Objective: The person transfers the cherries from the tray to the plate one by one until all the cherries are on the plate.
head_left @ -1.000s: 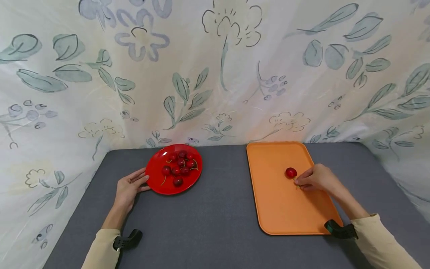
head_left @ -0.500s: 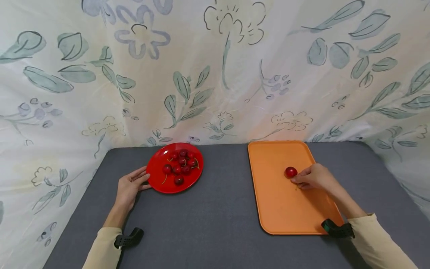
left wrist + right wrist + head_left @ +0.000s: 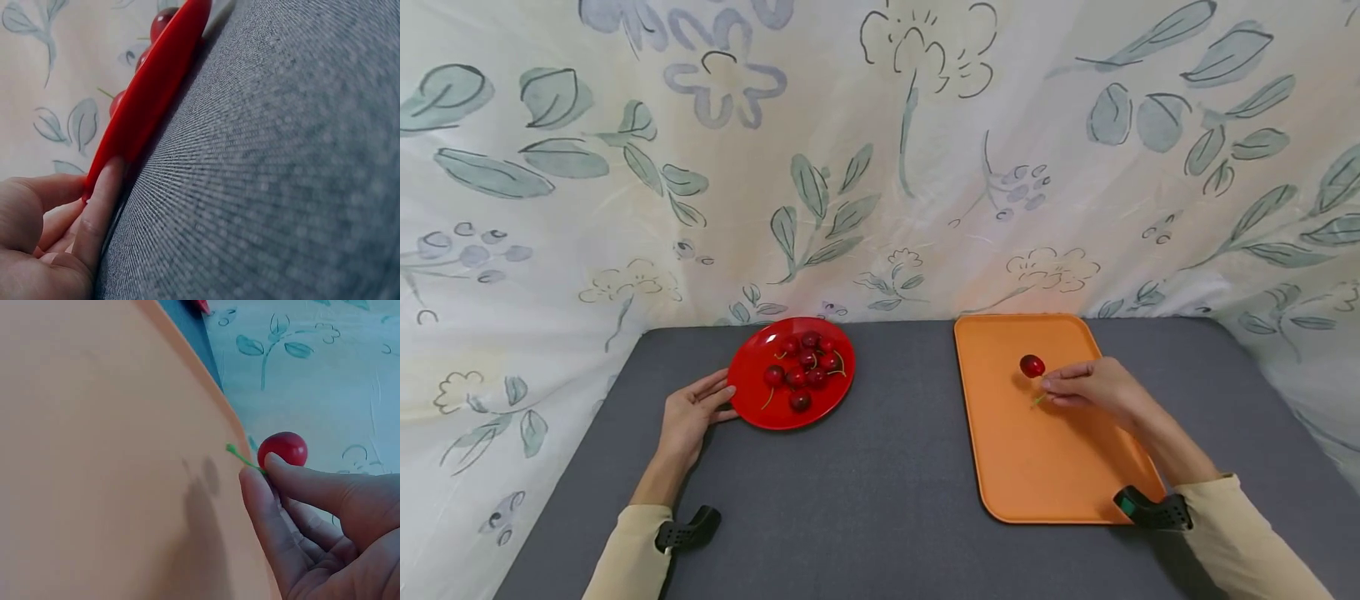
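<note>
Cherry (image 3: 1032,366) is hanging just above the far half of the orange tray (image 3: 1000,467), lifted clear; its shadow is showing on the tray in the right wrist view. Right hand (image 3: 1093,390) is pinching it at the stem (image 3: 240,456), thumb and forefinger closing right where the stem meets the fruit.

My read on doing this well: keep the pinch low on the stem, near the fruit, so it isn't swinging. Squeeze lightly, since a stem like this probably snaps or pulls out under load. Move slow and level; a jerk would likely drop it onto the tray, where it would roll.

Left hand (image 3: 692,412) is lying on the grey desk (image 3: 865,500), fingers relaxed and nearly straight, fingertips touching the near-left rim of the red plate (image 3: 752,400) and steadying it. Plate is holding a cluster of cherries (image 3: 801,371). It's sitting well apart from the tray, desk surface between them.

Wrist-camera mounts are showing on both sleeves.
</note>
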The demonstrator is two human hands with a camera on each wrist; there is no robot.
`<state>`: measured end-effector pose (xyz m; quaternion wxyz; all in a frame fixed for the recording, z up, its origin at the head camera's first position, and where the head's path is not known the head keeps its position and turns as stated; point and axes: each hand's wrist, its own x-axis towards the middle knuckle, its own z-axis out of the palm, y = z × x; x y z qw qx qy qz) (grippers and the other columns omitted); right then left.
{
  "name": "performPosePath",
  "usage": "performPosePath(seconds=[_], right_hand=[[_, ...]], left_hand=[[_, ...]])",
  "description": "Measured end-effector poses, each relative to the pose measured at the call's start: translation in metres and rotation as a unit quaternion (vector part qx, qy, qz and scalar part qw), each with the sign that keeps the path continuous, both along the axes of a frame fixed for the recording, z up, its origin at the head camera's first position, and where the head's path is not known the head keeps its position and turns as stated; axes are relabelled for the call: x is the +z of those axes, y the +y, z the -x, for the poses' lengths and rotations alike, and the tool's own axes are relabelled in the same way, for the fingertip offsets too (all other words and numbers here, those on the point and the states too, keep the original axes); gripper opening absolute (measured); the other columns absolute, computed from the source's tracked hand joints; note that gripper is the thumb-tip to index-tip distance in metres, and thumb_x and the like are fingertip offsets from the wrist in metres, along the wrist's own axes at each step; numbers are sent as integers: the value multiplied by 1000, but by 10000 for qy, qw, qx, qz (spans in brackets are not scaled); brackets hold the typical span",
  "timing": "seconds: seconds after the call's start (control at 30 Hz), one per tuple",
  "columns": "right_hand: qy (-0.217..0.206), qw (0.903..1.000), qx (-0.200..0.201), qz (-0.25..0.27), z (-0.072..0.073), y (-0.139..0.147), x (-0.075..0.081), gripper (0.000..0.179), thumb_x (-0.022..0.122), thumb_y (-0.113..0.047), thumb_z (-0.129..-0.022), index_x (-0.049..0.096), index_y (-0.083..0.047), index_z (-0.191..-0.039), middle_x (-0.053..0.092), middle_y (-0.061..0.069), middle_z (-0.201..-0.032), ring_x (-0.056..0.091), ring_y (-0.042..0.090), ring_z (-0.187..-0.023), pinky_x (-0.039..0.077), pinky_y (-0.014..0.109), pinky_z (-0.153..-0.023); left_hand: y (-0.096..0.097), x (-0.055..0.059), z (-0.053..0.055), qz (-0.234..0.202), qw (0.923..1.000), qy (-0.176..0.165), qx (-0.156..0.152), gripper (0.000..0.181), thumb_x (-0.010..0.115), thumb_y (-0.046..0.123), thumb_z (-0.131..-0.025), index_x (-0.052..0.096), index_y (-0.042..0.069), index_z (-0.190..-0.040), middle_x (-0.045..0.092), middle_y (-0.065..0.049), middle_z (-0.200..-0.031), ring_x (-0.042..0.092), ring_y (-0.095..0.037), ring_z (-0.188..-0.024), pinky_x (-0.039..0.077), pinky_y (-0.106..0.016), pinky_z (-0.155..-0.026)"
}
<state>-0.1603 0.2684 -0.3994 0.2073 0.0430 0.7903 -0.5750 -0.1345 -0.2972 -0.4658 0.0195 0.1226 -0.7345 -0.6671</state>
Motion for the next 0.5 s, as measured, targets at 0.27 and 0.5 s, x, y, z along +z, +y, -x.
performPosePath(seconds=[0.27,0.5], right_hand=[[302,9994,-9,176,6,-20,4,49,68,-12,-93,52,20,-126,72,12,-102,72,15,-89,57,35,-84],[422,9962,89,755,12,-47,9,45,66,-4,-93,51,23,-125,73,10,-99,72,13,-86,56,37,-86]], left_hand=[[0,-1,1,70,10000,-12,3,54,67,16,-95,47,-3,-142,61,-6,-122,69,-5,-88,60,-30,-74],[0,0,0,18,10000,-59,22,53,65,15,-95,48,-2,-142,60,-7,-123,69,-5,-88,60,-29,-75]])
